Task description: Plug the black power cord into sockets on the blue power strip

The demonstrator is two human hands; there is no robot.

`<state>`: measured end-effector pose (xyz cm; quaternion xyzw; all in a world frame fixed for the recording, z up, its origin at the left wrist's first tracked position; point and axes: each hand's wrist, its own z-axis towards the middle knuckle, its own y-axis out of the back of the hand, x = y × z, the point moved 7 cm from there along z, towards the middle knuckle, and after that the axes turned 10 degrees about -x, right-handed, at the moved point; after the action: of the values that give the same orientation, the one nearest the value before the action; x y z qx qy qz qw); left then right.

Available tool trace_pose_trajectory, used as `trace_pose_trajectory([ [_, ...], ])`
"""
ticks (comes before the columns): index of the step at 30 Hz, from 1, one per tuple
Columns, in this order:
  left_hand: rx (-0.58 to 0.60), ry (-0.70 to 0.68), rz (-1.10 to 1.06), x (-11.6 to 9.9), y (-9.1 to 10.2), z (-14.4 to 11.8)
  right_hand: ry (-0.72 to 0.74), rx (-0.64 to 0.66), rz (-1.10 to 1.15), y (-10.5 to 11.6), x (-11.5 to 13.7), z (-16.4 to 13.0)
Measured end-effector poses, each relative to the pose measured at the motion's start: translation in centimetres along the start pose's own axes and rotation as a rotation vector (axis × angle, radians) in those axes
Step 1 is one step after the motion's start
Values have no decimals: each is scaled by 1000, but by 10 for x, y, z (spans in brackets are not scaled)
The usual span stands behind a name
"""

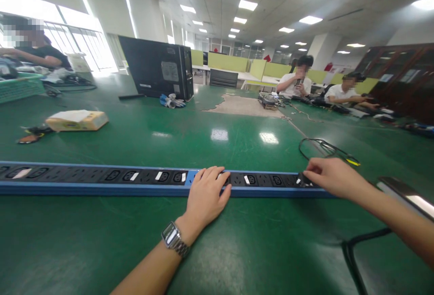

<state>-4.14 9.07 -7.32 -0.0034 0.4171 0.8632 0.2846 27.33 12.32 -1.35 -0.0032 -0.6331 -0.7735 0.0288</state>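
A long blue and black power strip [101, 181] with several sockets lies across the green table [237, 240], running from the left edge to the right of centre. My left hand [206, 193], with a metal watch on its wrist, rests flat on the strip's middle, fingers together over the sockets. My right hand [330, 176] touches the strip's right end, fingertips on the black end piece. Whether it grips anything there is hidden by the fingers.
A black cable [322, 148] loops beyond the right end. A dark cord [352, 252] and a flat shiny object [407, 195] lie near my right arm. A tissue box [77, 120], a computer tower [158, 66] and several seated people are farther back.
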Motion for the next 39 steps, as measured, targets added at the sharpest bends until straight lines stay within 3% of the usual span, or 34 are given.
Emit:
trace_pose_trajectory([
  [3,-11,-1,-6,0,1,0,8,-11,-108,-12,17,1],
  [8,-13,1,-12,0,1,0,6,23,-35,-17,22,8],
  [14,7,16,-14,0,1,0,-87,20,-167,-15,29,11],
  [20,-13,15,-31,-1,3,1,-92,37,-231,-15,34,10],
  [39,-6,15,-36,1,0,-2,-133,-102,-268,-40,47,-27],
])
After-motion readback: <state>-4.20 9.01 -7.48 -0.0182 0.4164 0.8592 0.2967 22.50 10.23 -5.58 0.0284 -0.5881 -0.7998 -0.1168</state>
